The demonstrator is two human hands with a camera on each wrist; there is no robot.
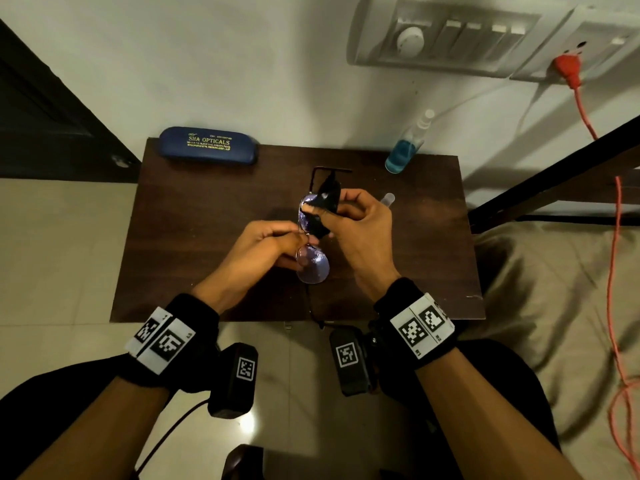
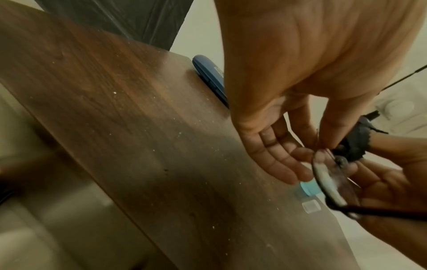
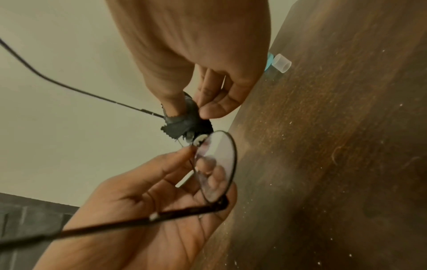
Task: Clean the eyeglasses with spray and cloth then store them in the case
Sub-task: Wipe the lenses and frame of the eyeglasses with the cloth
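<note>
Glasses (image 1: 313, 261): left hand (image 1: 256, 251) pinches bridge, steadying frame. Right hand (image 1: 363, 223) pinches cloth (image 1: 323, 209) round far lens, wiping. Case (image 1: 207, 145) closed, far left on surface (image 1: 207, 254), awaiting storage.

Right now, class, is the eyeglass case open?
No, the blue case lies closed at the table's back edge.
</note>
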